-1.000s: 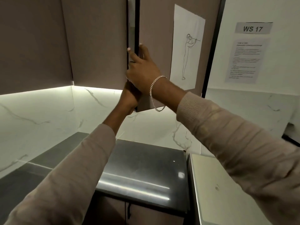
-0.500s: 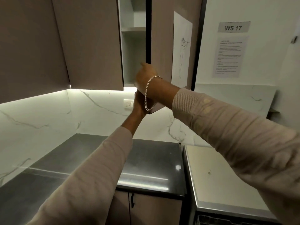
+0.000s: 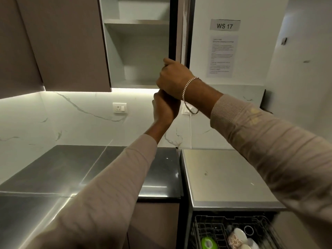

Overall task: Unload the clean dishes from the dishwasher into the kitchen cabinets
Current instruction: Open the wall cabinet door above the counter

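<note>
A view from a person's head, looking forward and down across two outstretched arms in ribbed beige knit sleeves. Both hands are raised to the swung-open cabinet door (image 3: 179,29), seen nearly edge-on as a thin, tall, matte taupe panel with a dark edge. The right hand (image 3: 173,78) is clenched around the door's lower edge, knuckles toward the camera, with a silver chain bracelet (image 3: 188,94) hanging loose at the wrist. The left hand (image 3: 165,106) sits directly below, touching the right, its fingers curled closed near the door's bottom corner; whether it actually grips the door cannot be told, since the right hand covers it.

The open wall cabinet (image 3: 136,51) has smooth pale grey walls and one flat shelf (image 3: 136,21) across it. Beside it on the left is a closed taupe cabinet door (image 3: 68,44). A strip of light glows under the cabinets onto a glossy white marble backsplash (image 3: 71,119) with thin grey veins, which carries a white square wall socket (image 3: 119,107).

Below lies the desk (image 3: 71,169), a dark, polished, reflective slab. To its right stands the dishwasher (image 3: 226,177), with a flat, brushed-metal top. At the bottom right its dark wire rack (image 3: 215,227) is pulled out and holds the clean dishes: a green round item (image 3: 208,243) and pale crockery (image 3: 239,236), blurred.

On the white wall at right hangs a paper sign reading "WS 17" (image 3: 224,25) above a printed sheet (image 3: 221,56) with text too small to read.
</note>
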